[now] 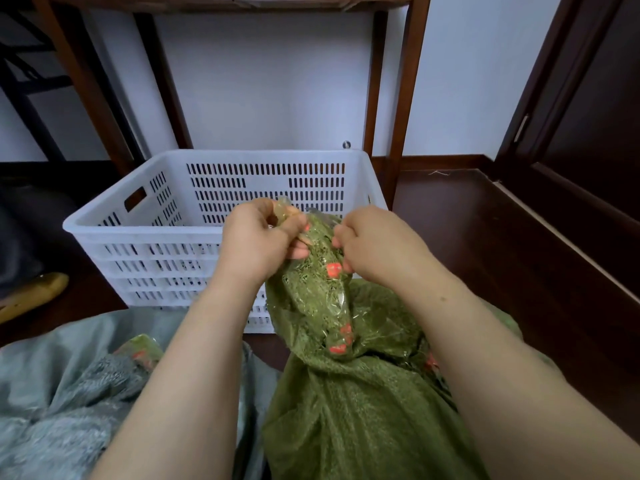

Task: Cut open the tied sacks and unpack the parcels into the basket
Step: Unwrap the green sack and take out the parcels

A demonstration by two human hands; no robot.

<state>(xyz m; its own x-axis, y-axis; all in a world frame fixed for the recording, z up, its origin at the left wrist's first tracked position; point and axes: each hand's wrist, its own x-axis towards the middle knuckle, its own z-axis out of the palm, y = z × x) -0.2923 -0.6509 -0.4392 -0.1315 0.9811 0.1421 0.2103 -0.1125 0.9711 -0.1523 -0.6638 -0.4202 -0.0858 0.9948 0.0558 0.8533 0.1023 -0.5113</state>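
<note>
Both of my forearms reach forward from the lower edge of the view and draw together in front of me, wrists close, bare to the elbow. My left hand (256,237) is curled, back of the hand up, with its fingers and thumb bunched round the crumpled top end of a clear plastic parcel (318,289) full of green stuff with red-orange marks. My right hand (377,244) is curled as well, knuckles up, its fingertips pinching the parcel's upper right edge just across from the left. The parcel stands tilted between my hands, its upper end raised to the near wall of the basket (145,233) and its lower end still sunk in the open mouth of the green sack (346,410), which lies slumped between my arms. The white slotted basket sits on the dark floor (485,254) just beyond my hands, below a wooden frame (408,98). Under my left forearm lies a grey sack (52,393), and a second parcel (142,348) shows at its folds. Whether anything lies in the basket I cannot tell
</note>
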